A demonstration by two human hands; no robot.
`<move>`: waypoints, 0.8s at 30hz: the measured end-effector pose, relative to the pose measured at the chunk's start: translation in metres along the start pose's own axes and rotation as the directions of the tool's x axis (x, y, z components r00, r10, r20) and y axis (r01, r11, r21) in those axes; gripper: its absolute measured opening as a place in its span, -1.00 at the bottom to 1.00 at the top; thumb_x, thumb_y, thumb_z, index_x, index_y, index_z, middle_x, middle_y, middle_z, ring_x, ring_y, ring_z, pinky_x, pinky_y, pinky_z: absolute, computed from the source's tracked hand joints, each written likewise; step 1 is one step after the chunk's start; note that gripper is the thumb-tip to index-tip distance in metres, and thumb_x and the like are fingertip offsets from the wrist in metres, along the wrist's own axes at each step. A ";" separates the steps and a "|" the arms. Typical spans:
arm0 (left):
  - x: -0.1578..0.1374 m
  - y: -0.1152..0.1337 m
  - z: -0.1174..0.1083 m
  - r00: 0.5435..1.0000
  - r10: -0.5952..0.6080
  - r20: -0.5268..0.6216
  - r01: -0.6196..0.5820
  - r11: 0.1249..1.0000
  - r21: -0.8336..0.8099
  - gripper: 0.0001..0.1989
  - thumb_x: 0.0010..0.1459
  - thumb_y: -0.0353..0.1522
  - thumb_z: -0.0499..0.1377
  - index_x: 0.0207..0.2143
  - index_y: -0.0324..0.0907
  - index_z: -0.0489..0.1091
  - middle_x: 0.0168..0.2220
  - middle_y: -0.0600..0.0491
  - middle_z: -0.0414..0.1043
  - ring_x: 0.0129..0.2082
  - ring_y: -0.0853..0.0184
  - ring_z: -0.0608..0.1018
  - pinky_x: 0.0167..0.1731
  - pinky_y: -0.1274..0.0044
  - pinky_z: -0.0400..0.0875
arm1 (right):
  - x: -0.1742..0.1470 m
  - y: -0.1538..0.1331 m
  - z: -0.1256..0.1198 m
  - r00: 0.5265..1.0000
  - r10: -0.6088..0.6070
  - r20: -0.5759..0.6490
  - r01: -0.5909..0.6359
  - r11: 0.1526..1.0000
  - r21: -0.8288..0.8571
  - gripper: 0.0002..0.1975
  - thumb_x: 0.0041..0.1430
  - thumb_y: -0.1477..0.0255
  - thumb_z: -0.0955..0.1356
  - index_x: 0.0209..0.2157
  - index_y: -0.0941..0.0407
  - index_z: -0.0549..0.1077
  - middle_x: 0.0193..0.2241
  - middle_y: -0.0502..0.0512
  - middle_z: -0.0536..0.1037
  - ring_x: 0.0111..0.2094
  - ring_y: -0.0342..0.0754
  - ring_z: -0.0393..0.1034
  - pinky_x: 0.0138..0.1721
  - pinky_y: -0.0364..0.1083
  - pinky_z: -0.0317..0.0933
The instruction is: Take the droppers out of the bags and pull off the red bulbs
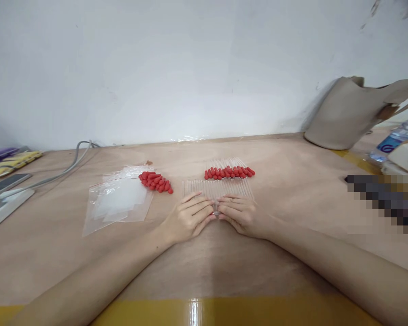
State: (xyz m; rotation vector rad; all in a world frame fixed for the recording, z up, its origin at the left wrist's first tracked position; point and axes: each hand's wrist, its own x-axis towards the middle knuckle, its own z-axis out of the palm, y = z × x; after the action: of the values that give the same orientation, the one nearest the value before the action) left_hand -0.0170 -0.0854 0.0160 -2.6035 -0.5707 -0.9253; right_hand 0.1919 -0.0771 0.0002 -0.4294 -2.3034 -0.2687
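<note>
My left hand [192, 218] and my right hand [241, 215] meet fingertip to fingertip at the near edge of a row of clear glass tubes [199, 185]. Between them lies a short stretch of a clear glass tube [216, 213], sideways, pinched by my right fingers. A sliver of red rubber bulb [212, 213] shows at my left fingertips; most of it is hidden. Behind the bare tubes lies a row of glass droppers with red bulbs [227, 172], side by side. Left of them is a pile of loose red rubber bulbs [156, 182].
Clear zip bags [119, 199] lie stacked on the left, partly under the loose bulbs. A grey cable [68, 168] runs to a white power strip [10, 208]. A beige bag [343, 111] and a plastic bottle [394, 138] stand back right. A wall closes the back.
</note>
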 end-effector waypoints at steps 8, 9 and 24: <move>-0.002 0.003 -0.004 0.998 -0.038 0.044 0.041 0.997 -0.065 -0.88 0.13 -0.43 0.09 -0.25 -0.19 0.36 -0.24 0.04 0.51 -0.16 0.37 0.51 0.06 0.37 0.25 | 0.002 -0.004 -0.006 0.997 -0.072 -0.004 0.071 0.996 -0.058 -0.89 0.16 0.51 0.26 -0.34 0.23 0.41 -0.38 0.13 0.55 -0.18 -0.07 0.43 -0.02 -0.08 0.29; -0.002 0.003 -0.005 0.998 -0.042 0.045 0.045 0.996 -0.071 -0.88 0.13 -0.43 0.09 -0.26 -0.19 0.37 -0.25 0.04 0.51 -0.17 0.37 0.52 0.06 0.38 0.25 | 0.002 -0.004 -0.007 0.997 -0.080 -0.003 0.080 0.995 -0.062 -0.89 0.16 0.51 0.26 -0.34 0.23 0.41 -0.38 0.13 0.55 -0.18 -0.07 0.43 -0.03 -0.08 0.29; -0.005 0.004 -0.010 0.999 -0.005 0.051 0.009 0.996 -0.086 -0.89 0.14 -0.43 0.09 -0.26 -0.22 0.36 -0.23 0.01 0.51 -0.10 0.33 0.49 0.06 0.35 0.28 | -0.003 -0.002 -0.018 0.983 -0.183 -0.001 0.181 0.976 -0.123 -0.86 0.15 0.55 0.28 -0.24 0.24 0.42 -0.27 0.15 0.55 -0.07 -0.05 0.37 0.02 -0.01 0.28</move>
State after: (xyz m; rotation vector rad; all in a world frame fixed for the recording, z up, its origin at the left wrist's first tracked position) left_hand -0.0239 -0.0939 0.0196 -2.7102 -0.5649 -0.9072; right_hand 0.2047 -0.0856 0.0097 -0.2766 -2.3249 -0.5044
